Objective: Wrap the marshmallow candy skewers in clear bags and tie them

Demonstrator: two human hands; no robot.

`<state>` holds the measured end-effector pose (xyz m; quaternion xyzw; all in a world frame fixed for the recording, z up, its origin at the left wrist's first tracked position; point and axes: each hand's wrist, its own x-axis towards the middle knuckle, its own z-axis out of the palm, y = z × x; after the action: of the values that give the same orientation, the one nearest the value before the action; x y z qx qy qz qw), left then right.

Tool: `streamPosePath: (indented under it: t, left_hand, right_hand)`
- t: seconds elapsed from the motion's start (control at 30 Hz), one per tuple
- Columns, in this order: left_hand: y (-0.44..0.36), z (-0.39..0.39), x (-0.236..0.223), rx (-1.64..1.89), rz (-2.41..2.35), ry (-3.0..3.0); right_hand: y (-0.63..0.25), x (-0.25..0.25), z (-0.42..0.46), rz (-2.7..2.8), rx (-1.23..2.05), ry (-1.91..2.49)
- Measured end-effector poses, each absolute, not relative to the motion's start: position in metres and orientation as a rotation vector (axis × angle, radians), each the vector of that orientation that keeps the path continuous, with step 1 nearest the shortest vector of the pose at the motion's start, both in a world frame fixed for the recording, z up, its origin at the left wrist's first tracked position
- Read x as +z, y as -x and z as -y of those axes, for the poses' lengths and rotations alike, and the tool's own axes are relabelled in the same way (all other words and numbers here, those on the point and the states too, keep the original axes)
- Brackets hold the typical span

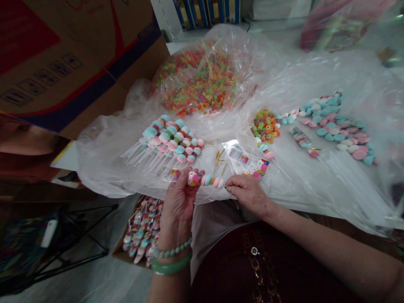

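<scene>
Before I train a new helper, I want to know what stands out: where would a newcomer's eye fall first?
Probably on the bright candy rings in clear plastic at the back, beside the big carton at upper left. Nearer, a pile of pastel skewers lies left of centre. In front, the left hand holds a wrapper with a skewer sticking out, its end at the right hand's pinched fingers.

Head view — looking forward, down.
</scene>
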<state>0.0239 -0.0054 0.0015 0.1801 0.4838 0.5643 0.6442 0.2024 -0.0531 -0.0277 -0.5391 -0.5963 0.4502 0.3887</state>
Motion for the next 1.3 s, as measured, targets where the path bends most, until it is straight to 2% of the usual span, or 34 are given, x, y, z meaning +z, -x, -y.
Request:
streamPosePath:
  t: [0.1, 0.3, 0.5, 0.6, 0.7, 0.8, 0.93, 1.03, 1.13, 1.3]
  left_hand:
    - [-0.025, 0.007, -0.001, 1.304, -1.102, -0.492]
    - [-0.026, 0.005, -0.006, 1.363, -1.111, -0.451]
    - [-0.038, 0.008, -0.007, 1.41, -1.062, -0.499]
    - [-0.039, 0.008, -0.008, 1.38, -1.036, -0.488]
    - [-0.034, 0.007, -0.008, 1.328, -1.063, -0.419]
    - [-0.03, 0.007, -0.008, 1.343, -1.062, -0.457]
    - [-0.035, 0.009, -0.008, 1.31, -1.046, -0.553]
    - [-0.038, 0.01, -0.008, 1.245, -1.038, -0.533]
    - [-0.036, 0.01, -0.008, 1.184, -1.053, -0.462]
    - [-0.031, 0.006, -0.009, 1.223, -1.104, -0.366]
  right_hand:
    - [-0.202, -0.026, 0.054, 1.457, 1.248, 1.418]
    - [-0.201, -0.032, 0.063, 1.854, 0.599, 1.404]
    - [-0.198, -0.024, 0.068, 1.967, 0.317, 1.528]
    - [-0.198, -0.023, 0.068, 2.047, 0.302, 1.487]
    - [-0.199, -0.027, 0.064, 1.996, 0.509, 1.44]
    - [-0.197, -0.029, 0.058, 1.749, 0.902, 1.413]
    - [-0.187, -0.024, 0.054, 1.162, 1.549, 1.331]
    - [-0.183, -0.021, 0.052, 0.711, 1.907, 1.169]
    - [-0.185, -0.023, 0.051, 0.541, 2.049, 1.069]
    - [-0.188, -0.029, 0.049, 0.581, 1.894, 1.18]
